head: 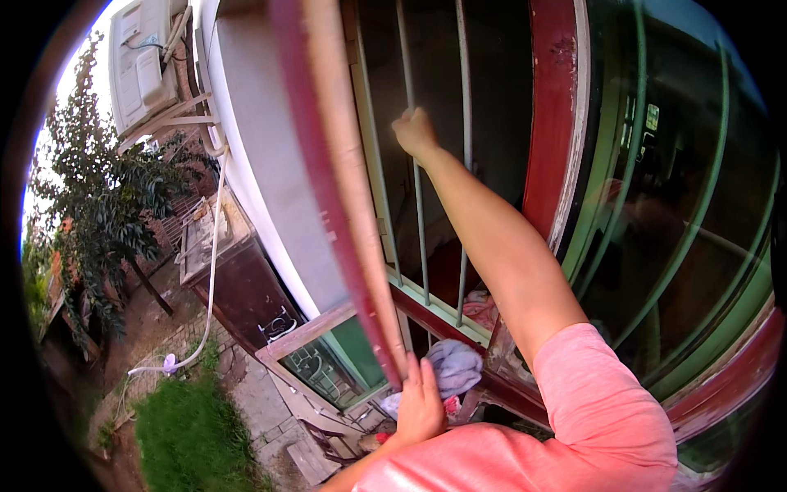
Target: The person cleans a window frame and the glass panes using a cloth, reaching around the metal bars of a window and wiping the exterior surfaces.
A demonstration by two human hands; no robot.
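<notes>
My right hand (417, 132) is closed in a fist around an upright metal bar (422, 234) of the window grille, with the arm stretched out. Low in the view, my left hand (422, 403) lies with straight fingers against the edge of a red-painted wooden window sash (335, 203), which stands swung outward. Its thumb is hidden, so a grip on the sash cannot be made out. Just beside the left fingers sits a bunched grey-purple cloth (454, 368). Behind the bars the room is dark, and pink fabric (481, 309) shows near the sill.
Right of the opening are a red window post (553, 117) and a reflecting glass pane (688, 184). Another sash (326, 363) sticks out lower left. An air-conditioner unit (141, 67), a pale hose (215, 258), a dark cabinet (246, 295) and grass (190, 430) lie left.
</notes>
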